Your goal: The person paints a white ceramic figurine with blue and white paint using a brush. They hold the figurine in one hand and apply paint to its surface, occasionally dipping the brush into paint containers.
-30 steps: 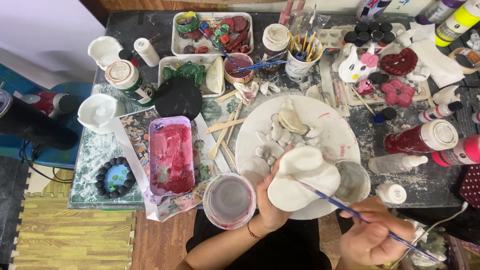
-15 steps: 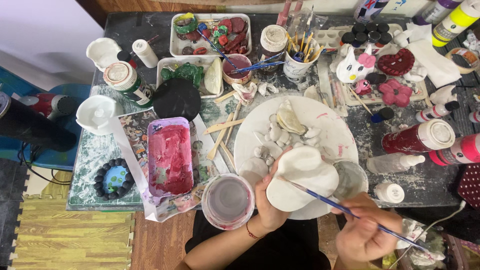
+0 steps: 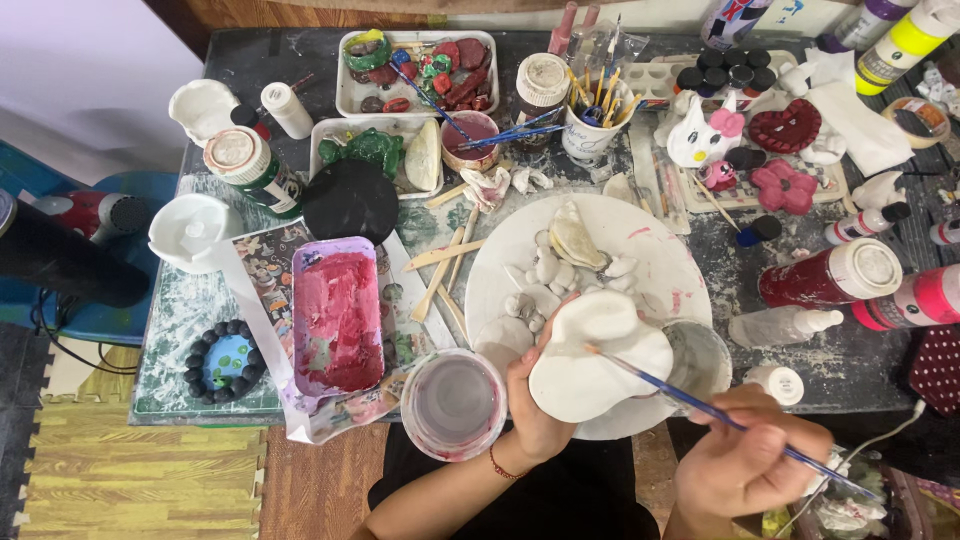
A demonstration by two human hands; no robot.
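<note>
In the head view, the fingers of the left hand were curled around the left edge of a white plaster piece, which was gripped and held up above the near edge of the table. The fingers of the right hand were pinched on the shaft of a thin blue-handled brush, whose tip was laid on the upper surface of the plaster piece. Compared with a second before, the right hand had been drawn slightly back toward the body and the brush tip had been shifted a little across the piece, while the piece itself had hardly been moved; this was judged to mean that painting strokes were being continued rather than ended. Beneath the piece, a large white plate with small plaster shapes was seen. A cup of murky water was set at the near edge, just left of the left hand, and a tray of red paint lay further left.
</note>
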